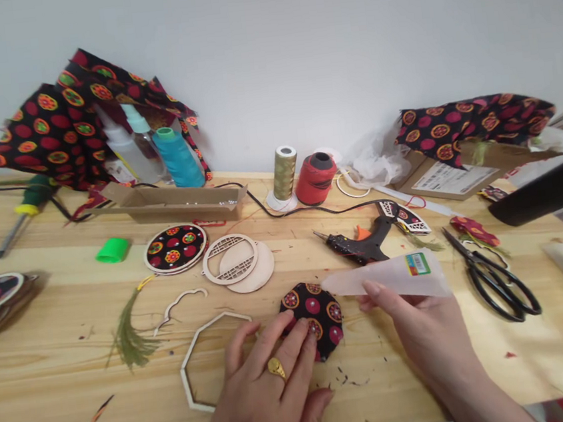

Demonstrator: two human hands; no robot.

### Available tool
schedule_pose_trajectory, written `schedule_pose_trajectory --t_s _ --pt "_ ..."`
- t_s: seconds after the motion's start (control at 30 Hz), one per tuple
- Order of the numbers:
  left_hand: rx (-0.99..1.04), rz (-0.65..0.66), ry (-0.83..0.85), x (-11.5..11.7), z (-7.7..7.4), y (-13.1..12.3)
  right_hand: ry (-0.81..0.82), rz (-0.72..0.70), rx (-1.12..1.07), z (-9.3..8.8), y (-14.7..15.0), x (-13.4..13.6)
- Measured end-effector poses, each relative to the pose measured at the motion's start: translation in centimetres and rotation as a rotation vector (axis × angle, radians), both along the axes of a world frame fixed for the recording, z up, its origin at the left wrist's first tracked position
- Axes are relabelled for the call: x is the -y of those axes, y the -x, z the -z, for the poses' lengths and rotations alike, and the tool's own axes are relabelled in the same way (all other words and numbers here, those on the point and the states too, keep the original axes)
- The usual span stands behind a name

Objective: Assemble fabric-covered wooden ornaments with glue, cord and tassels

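A wooden surface (480, 378) fills my remote view, strewn with craft materials, a white wall (265, 51) behind it. At lower centre, the left grip (264, 384), ringed in gold, lies open, its fingertips pressed on a fabric-covered octagonal piece (318, 321) in black print. At lower right, the right grip (413, 311) is closed, pinching a translucent plastic cone (394, 278) with a barcode label (417, 264). From here, I would keep the pressure even across the fingertips so the piece does not slide. Open wood lies at lower right, towards the near edge. An octagonal wooden frame (183, 376) sits just left of the left grip, a hot glue gun (360, 246) just beyond the cone, and black scissors (472, 278) to the right.
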State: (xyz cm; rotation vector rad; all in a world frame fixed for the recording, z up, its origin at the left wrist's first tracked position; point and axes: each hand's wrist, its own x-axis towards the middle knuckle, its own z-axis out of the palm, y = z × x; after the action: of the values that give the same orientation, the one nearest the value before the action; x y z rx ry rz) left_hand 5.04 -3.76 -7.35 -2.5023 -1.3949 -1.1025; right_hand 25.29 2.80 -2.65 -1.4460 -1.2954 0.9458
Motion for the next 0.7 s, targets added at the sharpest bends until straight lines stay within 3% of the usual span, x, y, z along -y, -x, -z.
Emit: schedule_pose_trajectory --t_s 0.2,0.7 --pt "0.033 -0.009 0.051 0.0 -0.7 -0.1 0.014 0.026 0.032 -0.5 0.4 0.5" --pt "-0.003 0.005 0.038 0.1 -0.4 0.0 -0.051 0.060 0.131 -0.6 -0.6 1.6"
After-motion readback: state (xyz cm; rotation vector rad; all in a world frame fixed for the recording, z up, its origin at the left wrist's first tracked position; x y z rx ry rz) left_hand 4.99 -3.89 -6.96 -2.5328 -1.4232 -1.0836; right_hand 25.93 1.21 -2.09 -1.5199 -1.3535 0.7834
